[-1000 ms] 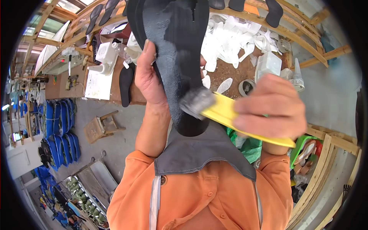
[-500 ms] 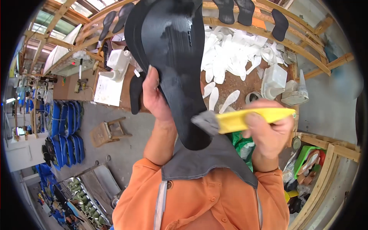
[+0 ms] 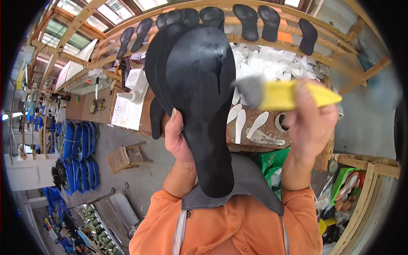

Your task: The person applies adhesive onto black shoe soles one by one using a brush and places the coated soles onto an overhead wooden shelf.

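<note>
My left hand (image 3: 178,138) grips a stack of black shoe insoles (image 3: 202,114) by its left edge, thumb on top. The front insole's wide end points away from me and has a glossy wet patch with a dark streak; the narrow end hangs over my grey apron (image 3: 250,180). In my right hand (image 3: 312,127) is a brush (image 3: 276,95) with a flat yellow handle and grey bristles. The bristle tips are just right of the top insole's edge, blurred by motion; I cannot tell if they touch it. My left fingers are hidden behind the stack.
Several black insoles (image 3: 245,23) lean along a wooden rack at the back. White insole-shaped pieces (image 3: 257,127) lie on the brown bench, with a heap behind. A white plastic container (image 3: 136,85) stands left. A wooden stool (image 3: 127,156) is on the floor.
The brush has left the insole's narrow end and moved up and right, to beside its edge. The insole stack sits lower in view, with more of its wide end showing.
</note>
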A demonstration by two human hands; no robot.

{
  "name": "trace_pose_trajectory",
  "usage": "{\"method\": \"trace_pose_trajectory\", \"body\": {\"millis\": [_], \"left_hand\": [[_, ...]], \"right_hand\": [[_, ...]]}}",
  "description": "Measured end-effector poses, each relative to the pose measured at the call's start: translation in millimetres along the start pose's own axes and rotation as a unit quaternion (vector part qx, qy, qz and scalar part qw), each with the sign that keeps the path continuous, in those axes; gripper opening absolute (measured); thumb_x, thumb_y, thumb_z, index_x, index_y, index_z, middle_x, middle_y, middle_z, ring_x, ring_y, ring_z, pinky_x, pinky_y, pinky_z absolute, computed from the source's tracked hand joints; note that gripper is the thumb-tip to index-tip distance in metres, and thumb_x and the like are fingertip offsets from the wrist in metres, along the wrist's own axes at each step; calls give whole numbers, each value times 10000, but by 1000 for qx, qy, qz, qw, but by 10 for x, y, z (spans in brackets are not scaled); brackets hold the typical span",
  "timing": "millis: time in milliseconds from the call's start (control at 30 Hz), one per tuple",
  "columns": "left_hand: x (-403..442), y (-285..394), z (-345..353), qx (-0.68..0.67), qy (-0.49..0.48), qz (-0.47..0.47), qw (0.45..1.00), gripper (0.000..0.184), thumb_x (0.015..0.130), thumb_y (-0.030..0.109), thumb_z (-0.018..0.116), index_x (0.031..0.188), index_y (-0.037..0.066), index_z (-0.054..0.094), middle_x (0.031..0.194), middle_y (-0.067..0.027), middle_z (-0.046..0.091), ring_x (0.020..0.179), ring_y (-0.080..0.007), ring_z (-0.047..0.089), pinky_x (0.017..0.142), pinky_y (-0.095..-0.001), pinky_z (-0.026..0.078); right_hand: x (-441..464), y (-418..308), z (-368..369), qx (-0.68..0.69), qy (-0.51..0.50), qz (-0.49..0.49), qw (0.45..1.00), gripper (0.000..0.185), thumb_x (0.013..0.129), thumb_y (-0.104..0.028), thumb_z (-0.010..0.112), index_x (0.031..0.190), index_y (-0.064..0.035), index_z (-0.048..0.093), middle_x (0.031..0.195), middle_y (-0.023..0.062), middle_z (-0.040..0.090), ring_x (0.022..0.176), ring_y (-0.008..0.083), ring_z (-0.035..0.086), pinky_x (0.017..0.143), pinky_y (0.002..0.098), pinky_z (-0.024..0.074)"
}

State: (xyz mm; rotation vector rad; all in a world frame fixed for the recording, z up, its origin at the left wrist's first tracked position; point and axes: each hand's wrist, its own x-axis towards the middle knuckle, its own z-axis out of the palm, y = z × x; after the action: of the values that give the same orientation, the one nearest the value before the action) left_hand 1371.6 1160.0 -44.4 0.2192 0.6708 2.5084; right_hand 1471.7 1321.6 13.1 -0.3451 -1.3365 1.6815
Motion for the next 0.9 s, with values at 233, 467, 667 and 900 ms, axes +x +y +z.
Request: {"method": "trace_pose_trajectory", "body": {"millis": [233,467,667,900], "left_hand": [[-49,40,211,-18,-48,-101,994,598,904,437,347,1226,-52,469,883,-236,606,600,-336,573,449,-380,450],[148,224,70,-21,-136,-189,972,603,898,430,356,1215,-72,462,856,-265,608,571,-334,578,452,-381,468],[411,476,57,-18,-110,-281,953,586,894,414,372,1216,-69,458,865,-270,616,557,-328,581,459,-383,480],[718,474,221,17,-157,-318,935,557,890,383,391,1217,-63,458,885,-245,626,578,-321,598,460,-375,485]], "right_hand": [[193,-234,-17,-80,-4,-54,995,120,803,-50,663,885,36,681,671,63,633,408,71,443,380,168,333],[472,-247,66,-116,91,-59,987,109,807,-61,665,868,27,683,654,51,618,411,71,444,379,170,330],[402,-381,376,-153,49,-169,972,119,814,-59,657,879,39,668,646,52,600,418,74,449,395,172,345],[379,-618,259,-87,188,-192,959,146,835,-63,631,921,53,646,682,61,590,463,84,461,414,185,361]]}}
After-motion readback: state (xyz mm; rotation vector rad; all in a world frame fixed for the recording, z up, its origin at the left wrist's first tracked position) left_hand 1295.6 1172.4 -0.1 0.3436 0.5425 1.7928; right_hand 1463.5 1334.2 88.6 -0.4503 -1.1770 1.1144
